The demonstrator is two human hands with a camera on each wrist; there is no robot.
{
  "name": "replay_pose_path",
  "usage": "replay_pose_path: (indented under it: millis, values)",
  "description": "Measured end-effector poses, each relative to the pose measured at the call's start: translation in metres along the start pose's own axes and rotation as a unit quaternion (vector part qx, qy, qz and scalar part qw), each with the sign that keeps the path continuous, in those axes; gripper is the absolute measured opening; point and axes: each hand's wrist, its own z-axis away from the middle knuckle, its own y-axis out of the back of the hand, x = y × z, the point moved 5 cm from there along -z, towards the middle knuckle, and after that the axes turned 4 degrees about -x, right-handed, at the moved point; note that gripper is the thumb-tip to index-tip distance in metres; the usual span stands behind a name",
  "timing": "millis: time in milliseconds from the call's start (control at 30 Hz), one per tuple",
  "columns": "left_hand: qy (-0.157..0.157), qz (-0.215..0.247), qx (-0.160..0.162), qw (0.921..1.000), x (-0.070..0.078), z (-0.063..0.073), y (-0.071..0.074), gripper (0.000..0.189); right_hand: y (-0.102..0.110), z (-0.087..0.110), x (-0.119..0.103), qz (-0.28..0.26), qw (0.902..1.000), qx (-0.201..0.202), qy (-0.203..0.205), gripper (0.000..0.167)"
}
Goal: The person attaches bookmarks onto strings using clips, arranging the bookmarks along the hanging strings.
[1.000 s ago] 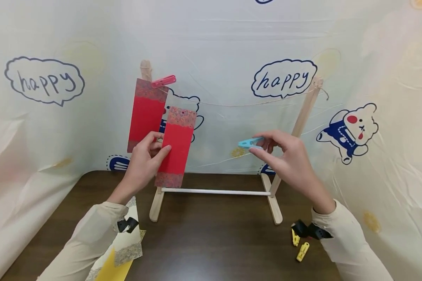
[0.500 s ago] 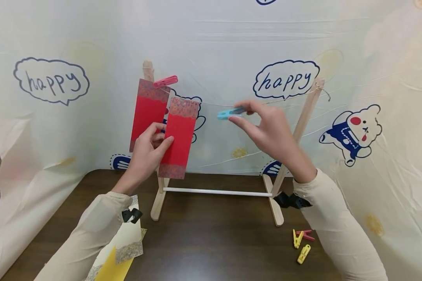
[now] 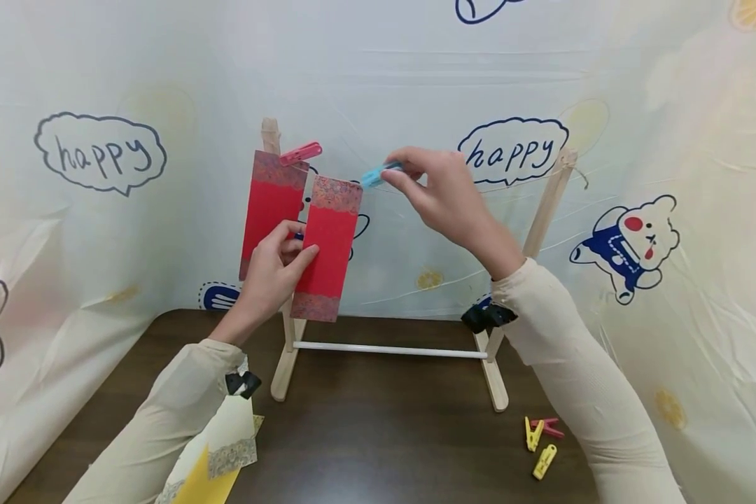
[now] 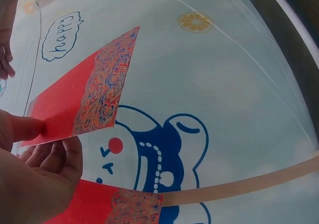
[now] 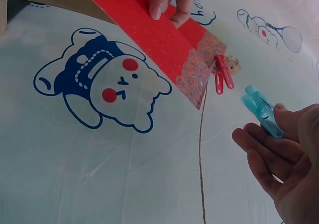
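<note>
My left hand (image 3: 277,269) pinches a red card (image 3: 330,241) with patterned bands at both ends, thumb in front and fingers behind. The card's top edge is up at the string (image 3: 428,191) of a wooden frame. Between the thumb and fingers of my right hand (image 3: 444,192) is a light blue clothespin (image 3: 381,173), its tip close to the card's upper right corner. In the right wrist view the blue clothespin (image 5: 262,112) is apart from the card. Behind, a second red card (image 3: 271,203) hangs from the string by a pink clothespin (image 3: 300,153).
The wooden frame's right post (image 3: 544,210) and white crossbar (image 3: 390,349) stand on the dark table (image 3: 378,434). Yellow clothespins (image 3: 544,462) and a pink one (image 3: 549,427) lie at the right. Yellow and white cards (image 3: 233,455) lie under the left forearm.
My right hand has moved up and left with the blue clothespin, toward the card's top corner. My left hand has raised the red card to string height.
</note>
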Motion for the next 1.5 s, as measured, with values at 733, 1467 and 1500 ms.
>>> replay_pose_path:
  millis: [733,1467,1500]
  values:
    - [0.033,0.031,-0.026,0.9986,-0.013,0.011,-0.001,0.034,-0.036,-0.047,0.009,0.024,0.9877,-0.146,-0.048,0.022]
    - [0.054,0.019,-0.038,0.9976,-0.025,0.02,0.004,0.035,-0.067,-0.057,0.002,0.044,0.9646,-0.251,-0.067,0.027]
    - [0.058,0.017,-0.039,0.9974,-0.026,0.02,0.004,0.035,-0.068,-0.056,0.002,0.047,0.9636,-0.254,-0.07,0.029]
